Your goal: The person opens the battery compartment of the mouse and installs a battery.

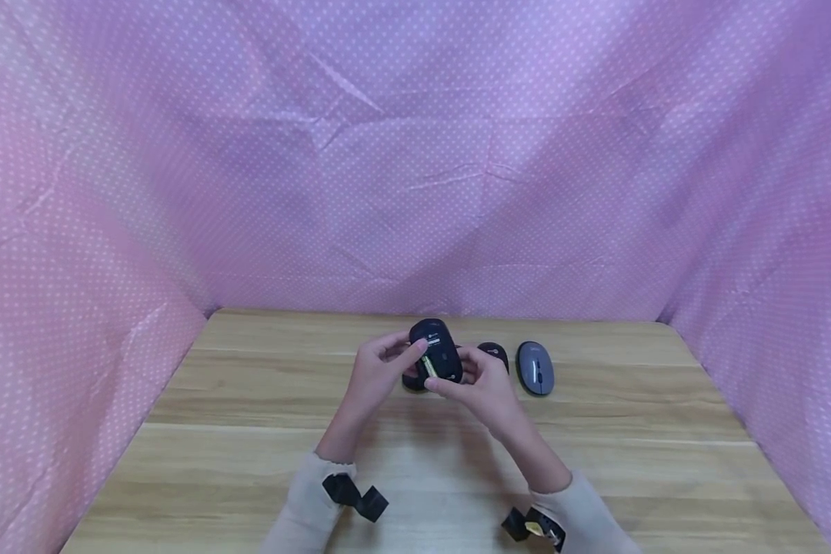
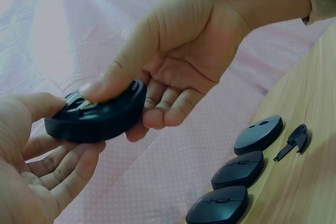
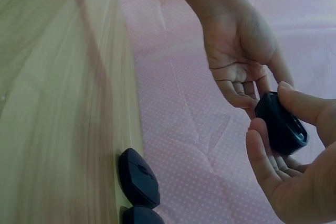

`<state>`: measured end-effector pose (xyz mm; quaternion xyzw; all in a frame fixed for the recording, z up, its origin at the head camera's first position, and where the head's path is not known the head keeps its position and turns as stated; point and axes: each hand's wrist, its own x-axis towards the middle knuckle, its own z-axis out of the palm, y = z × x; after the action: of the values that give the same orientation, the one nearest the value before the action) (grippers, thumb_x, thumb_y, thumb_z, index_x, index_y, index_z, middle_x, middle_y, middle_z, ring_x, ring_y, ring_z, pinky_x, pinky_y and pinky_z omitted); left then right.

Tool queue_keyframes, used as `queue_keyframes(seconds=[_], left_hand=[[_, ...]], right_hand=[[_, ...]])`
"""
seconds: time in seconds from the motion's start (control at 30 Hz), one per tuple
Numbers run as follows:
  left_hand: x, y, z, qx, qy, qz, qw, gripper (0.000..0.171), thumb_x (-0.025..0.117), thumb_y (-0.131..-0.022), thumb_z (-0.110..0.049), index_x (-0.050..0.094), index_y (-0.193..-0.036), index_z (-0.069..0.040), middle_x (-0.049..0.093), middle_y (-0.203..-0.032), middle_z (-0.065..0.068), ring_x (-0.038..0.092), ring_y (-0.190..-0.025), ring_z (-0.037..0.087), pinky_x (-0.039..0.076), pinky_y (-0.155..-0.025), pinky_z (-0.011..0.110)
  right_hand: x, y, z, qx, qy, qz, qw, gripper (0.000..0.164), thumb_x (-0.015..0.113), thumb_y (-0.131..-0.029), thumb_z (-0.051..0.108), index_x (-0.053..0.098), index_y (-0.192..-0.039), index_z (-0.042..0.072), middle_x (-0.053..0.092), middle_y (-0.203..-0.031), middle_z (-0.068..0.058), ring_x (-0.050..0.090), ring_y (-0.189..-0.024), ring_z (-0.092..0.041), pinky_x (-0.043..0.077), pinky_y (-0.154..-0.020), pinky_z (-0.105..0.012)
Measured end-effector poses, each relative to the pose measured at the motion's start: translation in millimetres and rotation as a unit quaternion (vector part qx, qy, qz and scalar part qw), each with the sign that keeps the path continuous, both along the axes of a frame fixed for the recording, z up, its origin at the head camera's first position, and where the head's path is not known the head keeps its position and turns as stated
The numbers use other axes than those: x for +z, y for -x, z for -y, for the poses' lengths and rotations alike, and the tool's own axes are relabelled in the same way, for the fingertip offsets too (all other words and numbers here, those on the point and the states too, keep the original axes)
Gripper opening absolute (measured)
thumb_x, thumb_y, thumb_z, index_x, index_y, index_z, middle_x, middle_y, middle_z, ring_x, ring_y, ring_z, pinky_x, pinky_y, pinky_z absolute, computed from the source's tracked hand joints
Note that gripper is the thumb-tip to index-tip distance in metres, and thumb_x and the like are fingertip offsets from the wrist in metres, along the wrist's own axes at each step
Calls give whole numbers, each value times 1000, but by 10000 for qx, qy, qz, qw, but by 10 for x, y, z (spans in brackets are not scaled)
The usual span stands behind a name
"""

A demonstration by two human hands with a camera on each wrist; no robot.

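A black computer mouse [image 1: 438, 338] is held underside up between both hands above the table. In its uncovered battery compartment lies a gold-coloured battery [image 1: 429, 366]. My left hand [image 1: 381, 365] grips the mouse on one side, thumb on the underside and fingers beneath. The right hand [image 1: 481, 385] holds the other side, its thumb pressing at the battery in the left wrist view. A slim black piece with a narrow stem, like a battery cover [image 2: 294, 141], lies on the table in the left wrist view; I cannot make it out in the head view.
On the wooden table [image 1: 249, 431], a grey mouse [image 1: 536, 368] lies right of the hands. A dark mouse [image 1: 493, 352] sits behind the right hand, and another dark mouse [image 1: 412, 382] is partly hidden by the left. A pink dotted curtain [image 1: 429, 154] surrounds the table's back and sides.
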<state>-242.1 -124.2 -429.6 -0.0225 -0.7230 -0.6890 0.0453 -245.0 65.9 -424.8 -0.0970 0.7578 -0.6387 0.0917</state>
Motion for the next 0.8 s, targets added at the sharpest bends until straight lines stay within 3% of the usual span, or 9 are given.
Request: queue_keyframes(seconds=[0.17, 0.3, 0.63, 0.8], left_hand=[[38, -21, -23, -90, 13, -154, 9998, 35, 75, -94, -20, 72, -123, 0, 75, -102, 20, 73, -82, 14, 64, -75, 36], [51, -27, -32, -99, 41, -181, 9998, 35, 75, -93, -19, 72, -123, 0, 76, -101, 21, 74, -83, 15, 64, -75, 34], [60, -14, -2, 30, 60, -130, 9999, 34, 73, -95, -19, 71, -124, -1, 76, -102, 20, 72, -78, 10, 63, -74, 30], [66, -30, -17, -16, 71, -180, 9998, 33, 74, -94, -18, 72, -122, 0, 76, -100, 21, 72, -77, 11, 63, -70, 28]], right_hand=[[-26, -5, 17, -18, 55, -81, 10000, 50, 88, -79, 14, 64, -122, 1, 74, -113, -16, 73, -100, -19, 61, -83, -23], [-44, 7, 8, 16, 4, -114, 9999, 53, 88, -79, 15, 65, -125, 2, 73, -115, -15, 72, -101, -19, 61, -86, -24], [-19, 50, -64, 891, 401, 178, 9951, 52, 77, -90, 9, 58, -136, -6, 71, -118, -26, 74, -90, -22, 64, -82, -33], [-14, 37, -48, 776, 388, 280, 9958, 48, 75, -89, 4, 59, -132, -9, 73, -109, -24, 74, -81, -19, 64, -79, -34]])
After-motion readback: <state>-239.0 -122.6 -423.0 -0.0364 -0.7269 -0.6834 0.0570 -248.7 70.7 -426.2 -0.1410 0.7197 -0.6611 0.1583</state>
